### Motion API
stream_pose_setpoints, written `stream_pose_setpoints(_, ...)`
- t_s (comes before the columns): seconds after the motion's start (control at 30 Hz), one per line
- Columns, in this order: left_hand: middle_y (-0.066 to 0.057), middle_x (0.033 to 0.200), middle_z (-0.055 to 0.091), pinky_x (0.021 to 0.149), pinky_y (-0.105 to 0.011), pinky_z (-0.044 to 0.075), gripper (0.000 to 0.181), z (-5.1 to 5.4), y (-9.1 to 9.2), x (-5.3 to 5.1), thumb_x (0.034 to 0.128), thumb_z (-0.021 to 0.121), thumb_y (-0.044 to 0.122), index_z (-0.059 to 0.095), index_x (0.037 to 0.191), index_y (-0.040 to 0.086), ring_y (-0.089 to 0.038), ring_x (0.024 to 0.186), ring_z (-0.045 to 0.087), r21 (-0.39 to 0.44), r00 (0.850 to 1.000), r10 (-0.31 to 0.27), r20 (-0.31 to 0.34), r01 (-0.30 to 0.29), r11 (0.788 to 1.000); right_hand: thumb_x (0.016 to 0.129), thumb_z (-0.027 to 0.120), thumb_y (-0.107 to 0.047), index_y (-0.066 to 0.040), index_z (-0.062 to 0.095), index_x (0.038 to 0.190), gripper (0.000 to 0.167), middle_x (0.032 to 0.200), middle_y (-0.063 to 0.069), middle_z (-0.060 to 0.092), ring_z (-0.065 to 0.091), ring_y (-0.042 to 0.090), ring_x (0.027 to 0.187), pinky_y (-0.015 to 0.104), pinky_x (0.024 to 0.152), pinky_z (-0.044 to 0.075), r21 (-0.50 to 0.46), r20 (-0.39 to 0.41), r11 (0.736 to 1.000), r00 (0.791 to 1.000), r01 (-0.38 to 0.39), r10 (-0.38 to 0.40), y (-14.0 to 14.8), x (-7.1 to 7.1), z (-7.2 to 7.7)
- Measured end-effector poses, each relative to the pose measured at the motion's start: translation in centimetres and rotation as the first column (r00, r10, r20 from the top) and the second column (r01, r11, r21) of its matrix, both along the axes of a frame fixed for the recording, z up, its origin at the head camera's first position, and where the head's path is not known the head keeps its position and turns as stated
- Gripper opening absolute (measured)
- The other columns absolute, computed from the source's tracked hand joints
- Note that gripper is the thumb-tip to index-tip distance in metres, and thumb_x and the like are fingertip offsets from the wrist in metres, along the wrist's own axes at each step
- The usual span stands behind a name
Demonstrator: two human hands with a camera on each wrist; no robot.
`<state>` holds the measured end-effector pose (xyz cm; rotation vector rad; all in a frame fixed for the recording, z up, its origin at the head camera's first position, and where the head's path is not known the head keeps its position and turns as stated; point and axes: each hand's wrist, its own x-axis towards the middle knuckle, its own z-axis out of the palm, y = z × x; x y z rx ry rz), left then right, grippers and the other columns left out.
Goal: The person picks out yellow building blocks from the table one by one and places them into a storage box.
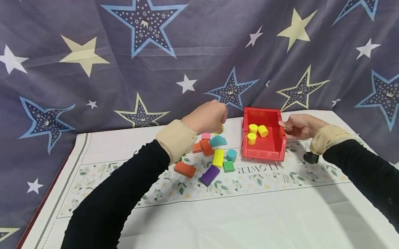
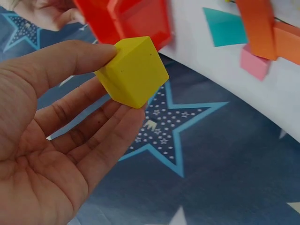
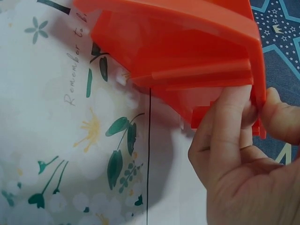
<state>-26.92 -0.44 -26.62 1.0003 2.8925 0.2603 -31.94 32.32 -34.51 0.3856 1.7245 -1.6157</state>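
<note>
The left hand pinches a yellow cube between thumb and fingertips, above the back of the table, left of the red bin. In the head view the cube is mostly hidden behind that hand. At the bin's right side, the right hand grips the wall of the red bin; the right wrist view shows thumb and fingers on either side of the edge of the bin. Inside the bin lie several yellow pieces.
Left of the bin lie an orange block, a purple block, a yellow block, a green block, a blue cylinder, a teal triangle and a pink block. A star-patterned cloth hangs behind the table.
</note>
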Motion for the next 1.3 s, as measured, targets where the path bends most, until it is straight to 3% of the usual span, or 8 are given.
stream_pose_setpoints(0.2,-0.005,0.086,0.068,0.071,-0.029,0.053,0.006,0.6,1.8,-0.2,0.0849,0.074,0.003,0.069,0.083,0.006,-0.020,0.079,0.059,0.011,1.000,-0.016,0.003,0.016,1.000,0.109,0.042,-0.017,-0.011,0.064,0.074,0.041,0.066,-0.004,0.065,0.066,0.006,0.063,0.021,0.069,0.060,-0.002,0.007,1.000,1.000,0.005,-0.005,0.1,0.0,0.0)
stream_pose_setpoints(0.5,0.000,0.067,0.051,0.062,-0.023,0.046,0.022,1.2,4.6,-0.4,0.0859,0.074,0.004,0.059,0.072,0.011,-0.016,0.071,0.053,0.018,0.998,-0.063,-0.001,0.063,0.998,0.109,0.040,-0.017,-0.010,0.063,0.078,0.039,0.068,-0.004,0.066,0.066,0.006,0.064,0.021,0.069,0.060,-0.005,0.014,1.000,1.000,0.012,-0.012,0.1,0.0,-0.1)
stream_pose_setpoints(0.7,0.000,0.059,0.030,0.055,-0.022,0.035,0.034,1.4,5.9,-0.7,0.0866,0.067,0.001,0.045,0.064,0.013,-0.013,0.053,0.029,0.041,0.996,-0.087,0.025,0.086,0.995,0.109,0.040,-0.016,-0.009,0.059,0.079,0.036,0.066,-0.003,0.062,0.063,0.006,0.063,0.020,0.068,0.059,0.002,0.008,1.000,1.000,0.006,-0.006,-0.1,0.0,0.0)
stream_pose_setpoints(0.8,0.000,0.058,0.027,0.053,-0.021,0.035,0.038,1.5,6.5,-0.9,0.0872,0.067,0.002,0.042,0.062,0.014,-0.013,0.051,0.025,0.053,0.995,-0.091,0.036,0.089,0.995,0.108,0.040,-0.012,-0.009,0.057,0.078,0.034,0.066,-0.003,0.060,0.062,0.006,0.063,0.020,0.068,0.059,0.009,0.006,1.000,1.000,0.004,-0.004,-0.1,0.0,0.2)
stream_pose_setpoints(1.07,0.000,0.059,0.036,0.053,-0.021,0.037,0.032,1.5,8.1,-1.1,0.0873,0.068,0.003,0.049,0.064,0.013,-0.014,0.052,0.036,0.061,0.993,-0.109,0.038,0.107,0.992,0.108,0.040,-0.013,-0.008,0.058,0.077,0.036,0.066,-0.003,0.060,0.061,0.007,0.064,0.020,0.068,0.059,0.001,0.015,1.000,1.000,0.002,-0.002,0.0,0.0,0.3)
stream_pose_setpoints(1.3,-0.001,0.074,0.060,0.063,-0.022,0.049,0.012,1.5,9.7,-1.3,0.0884,0.072,0.007,0.064,0.080,0.011,-0.016,0.072,0.060,0.036,0.994,-0.094,0.046,0.092,0.995,0.107,0.041,-0.011,-0.009,0.057,0.071,0.039,0.064,-0.002,0.057,0.060,0.007,0.064,0.021,0.069,0.060,0.020,0.010,1.000,1.000,0.010,-0.011,-0.1,0.0,0.2)
